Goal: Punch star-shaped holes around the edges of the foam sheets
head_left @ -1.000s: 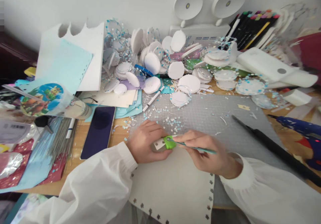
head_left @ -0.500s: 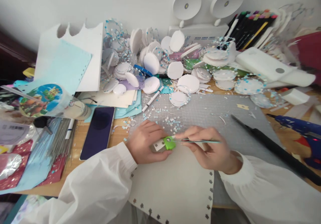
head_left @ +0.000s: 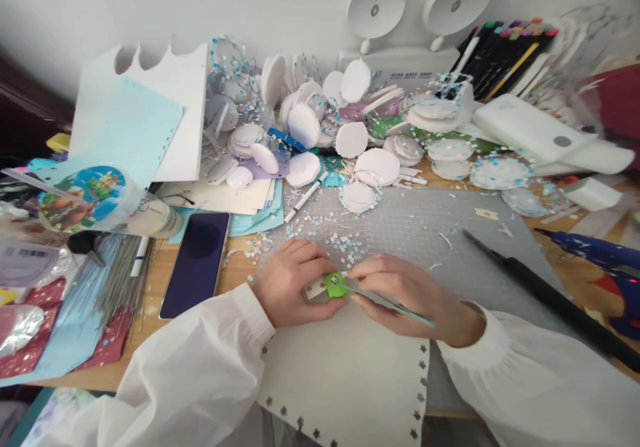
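My left hand (head_left: 295,280) is closed around a small green paper punch (head_left: 334,285), with fingers behind it and the thumb in front. A strip of pale paper with flower-shaped holes shows beside the punch, under my left hand. My right hand (head_left: 405,293) pinches slim teal-and-silver tweezers (head_left: 400,308), whose tip meets the punch's right side. Beneath both hands lies a cream sheet of paper (head_left: 345,373) with flower-shaped holes along its edges. Tiny white and blue paper flowers (head_left: 347,247) are scattered just beyond my hands.
A grey cutting mat (head_left: 420,223) covers the table's middle. To the right lie a long black-handled tool (head_left: 545,290) and a blue glue gun (head_left: 595,253). On the left are a phone (head_left: 196,263) and a lidded cup (head_left: 100,197). White discs (head_left: 304,125) pile up at the back.
The tweezers have swung so that their rear end points lower, toward me, and my right fingers have shifted with them. The left hand and punch stay nearly in place.
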### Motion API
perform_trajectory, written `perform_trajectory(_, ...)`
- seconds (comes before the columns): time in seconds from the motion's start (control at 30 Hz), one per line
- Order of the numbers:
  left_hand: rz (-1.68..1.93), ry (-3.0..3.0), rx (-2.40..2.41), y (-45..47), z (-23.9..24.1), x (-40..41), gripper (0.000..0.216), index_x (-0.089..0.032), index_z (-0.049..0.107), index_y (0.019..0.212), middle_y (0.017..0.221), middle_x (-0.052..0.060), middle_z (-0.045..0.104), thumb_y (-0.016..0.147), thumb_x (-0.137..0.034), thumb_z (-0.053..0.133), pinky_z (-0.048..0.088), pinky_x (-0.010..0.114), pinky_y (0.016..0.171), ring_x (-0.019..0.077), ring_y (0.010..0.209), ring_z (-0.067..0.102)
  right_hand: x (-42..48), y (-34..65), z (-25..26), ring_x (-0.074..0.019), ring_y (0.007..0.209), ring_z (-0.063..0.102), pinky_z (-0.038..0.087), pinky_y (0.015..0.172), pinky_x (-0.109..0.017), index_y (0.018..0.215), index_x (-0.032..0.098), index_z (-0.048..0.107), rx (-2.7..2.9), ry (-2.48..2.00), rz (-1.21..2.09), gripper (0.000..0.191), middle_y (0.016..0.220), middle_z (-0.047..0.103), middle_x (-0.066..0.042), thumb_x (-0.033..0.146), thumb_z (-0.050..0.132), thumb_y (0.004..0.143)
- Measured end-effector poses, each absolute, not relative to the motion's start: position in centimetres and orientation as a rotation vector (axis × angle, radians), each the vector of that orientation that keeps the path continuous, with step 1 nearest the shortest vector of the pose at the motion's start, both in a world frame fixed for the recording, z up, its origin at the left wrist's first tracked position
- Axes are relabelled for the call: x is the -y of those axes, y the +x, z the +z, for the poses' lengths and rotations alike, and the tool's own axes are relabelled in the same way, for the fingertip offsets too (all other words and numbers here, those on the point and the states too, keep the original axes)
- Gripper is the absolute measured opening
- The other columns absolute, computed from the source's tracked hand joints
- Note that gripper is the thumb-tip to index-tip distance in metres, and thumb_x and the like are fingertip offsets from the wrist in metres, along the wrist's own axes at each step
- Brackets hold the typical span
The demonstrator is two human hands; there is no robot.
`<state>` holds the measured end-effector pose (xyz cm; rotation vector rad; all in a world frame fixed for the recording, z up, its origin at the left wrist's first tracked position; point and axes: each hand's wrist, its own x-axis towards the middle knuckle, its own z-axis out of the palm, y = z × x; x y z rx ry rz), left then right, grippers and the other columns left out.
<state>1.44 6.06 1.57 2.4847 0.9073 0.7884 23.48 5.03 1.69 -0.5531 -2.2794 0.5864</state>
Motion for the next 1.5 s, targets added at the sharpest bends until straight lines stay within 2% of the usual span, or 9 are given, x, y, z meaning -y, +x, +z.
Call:
perform_trajectory(0.27, 0.796, 2.424, -0.917, 1.5, 1.5, -6.0, 0.028, -0.018, 0.059, 0.089, 0.083, 0.005, 0.064, 0.074, -0.04, 0.066, 0.042, 0.032, 0.071, 0.019, 0.077, 0.057, -4.8, 23.5, 1.9, -0.0172, 0.093, 0.06, 0.051, 0.082, -0.032, 0.097, 0.017, 0.051, 2.262, -0.552, 0.689, 0.017, 0.095, 0.062, -0.01, 0.006, 0.051, 0.084)
perform_trajectory(0.5, 0.859, 2.427, -0.867, 1.5, 1.3, -6.1, 0.027, -0.018, 0.059, 0.089, 0.081, 0.005, 0.064, 0.076, -0.041, 0.065, 0.043, 0.032, 0.069, 0.0182, 0.075, 0.058, -4.5, 23.7, 1.0, -0.0198, 0.1, 0.06, 0.053, 0.084, -0.037, 0.107, 0.019, 0.05, 2.306, -0.512, 0.651, 0.03, 0.102, 0.062, -0.011, 0.001, 0.05, 0.082)
perform_trajectory(0.7, 0.862, 2.437, -0.861, 1.5, 1.2, -6.1, 0.029, -0.017, 0.059, 0.088, 0.081, 0.006, 0.064, 0.075, -0.042, 0.067, 0.044, 0.032, 0.069, 0.0183, 0.074, 0.057, -4.0, 22.8, 1.2, -0.0162, 0.085, 0.063, 0.053, 0.072, -0.03, 0.092, 0.021, 0.052, 1.956, -0.697, 0.791, 0.019, 0.088, 0.063, -0.006, 0.004, 0.053, 0.082)
perform_trajectory(0.83, 0.831, 2.441, -0.859, 1.4, 1.3, -6.1, 0.03, -0.017, 0.06, 0.089, 0.081, 0.006, 0.063, 0.074, -0.041, 0.068, 0.044, 0.032, 0.068, 0.0185, 0.074, 0.057, -4.2, 22.6, 1.9, -0.0175, 0.081, 0.064, 0.053, 0.068, -0.03, 0.087, 0.021, 0.05, 1.752, -0.82, 0.843, 0.015, 0.083, 0.061, -0.006, 0.008, 0.055, 0.083)
perform_trajectory(1.27, 0.835, 2.323, -0.798, 1.5, 1.8, -6.1, 0.024, -0.018, 0.059, 0.094, 0.088, 0.006, 0.064, 0.072, -0.027, 0.065, 0.046, 0.033, 0.075, 0.0191, 0.081, 0.057, -4.9, 23.8, 1.2, -0.0173, 0.085, 0.062, 0.051, 0.073, -0.033, 0.096, 0.02, 0.052, 2.167, -0.552, 0.765, 0.017, 0.094, 0.064, -0.009, 0.008, 0.053, 0.084)
perform_trajectory(1.5, 0.832, 2.273, -0.806, 1.6, 1.8, -6.1, 0.023, -0.019, 0.059, 0.091, 0.086, 0.006, 0.064, 0.072, -0.029, 0.066, 0.046, 0.034, 0.075, 0.0191, 0.08, 0.058, -4.9, 23.8, 1.0, -0.0186, 0.098, 0.061, 0.052, 0.082, -0.036, 0.102, 0.021, 0.05, 2.252, -0.491, 0.738, 0.026, 0.098, 0.063, -0.009, 0.004, 0.05, 0.083)
